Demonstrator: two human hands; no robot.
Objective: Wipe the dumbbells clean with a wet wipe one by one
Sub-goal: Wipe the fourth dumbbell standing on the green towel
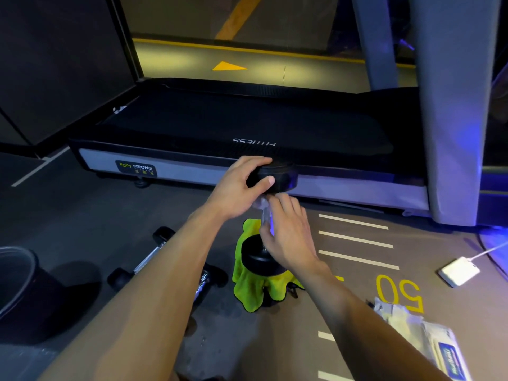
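Observation:
A black dumbbell (283, 178) stands on end on a yellow-green cloth (248, 287) on the floor. My left hand (236, 188) grips its upper head, thumb on the side. My right hand (286, 235) wraps around the chrome handle, with a crumpled whitish wipe (259, 202) showing at the fingertips near the top of the handle. The lower head (254, 257) rests on the cloth. Two more dumbbells lie on the floor to the left: one (144, 259) in plain view, another (204, 279) mostly hidden behind my left forearm.
A treadmill (192, 125) runs across just behind the dumbbell, with a grey upright post (450, 133) at right. A black bin (16, 273) stands at the left edge. A wet-wipe pack (437, 345) lies at lower right, a white adapter with cable (458, 271) further right.

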